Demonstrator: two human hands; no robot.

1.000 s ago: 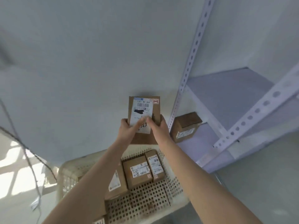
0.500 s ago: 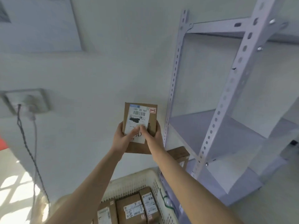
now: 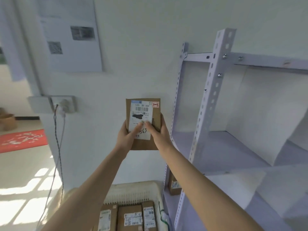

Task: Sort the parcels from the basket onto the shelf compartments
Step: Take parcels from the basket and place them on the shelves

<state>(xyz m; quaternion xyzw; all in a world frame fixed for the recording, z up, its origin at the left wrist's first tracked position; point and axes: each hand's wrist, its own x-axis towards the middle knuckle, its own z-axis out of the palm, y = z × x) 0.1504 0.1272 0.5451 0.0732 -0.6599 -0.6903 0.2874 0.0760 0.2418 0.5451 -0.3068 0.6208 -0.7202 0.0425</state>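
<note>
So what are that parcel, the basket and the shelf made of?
The parcel looks like matte brown cardboard, with a white paper label stuck on. The basket is probably cream plastic, given its moulded slots. The shelf seems painted metal, pale lilac, with punched holes and bolts.

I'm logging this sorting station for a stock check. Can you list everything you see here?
held parcel: one, brown with a white label, raised before the wall, left of the shelf
basket parcels: at least three, brown with white labels, side by side in the basket
basket: one, cream, bottom centre
shelf parcel: one, brown, low shelf compartment, partly hidden
shelf: one, pale lilac metal, right
wall socket: one, grey-white, left wall
cables: two, dark and pale, hanging from the socket
printed sheets: at least two, white, wall top left
red mat: one, floor far left
left hand: grips the held parcel's lower left
right hand: grips its lower right
</note>
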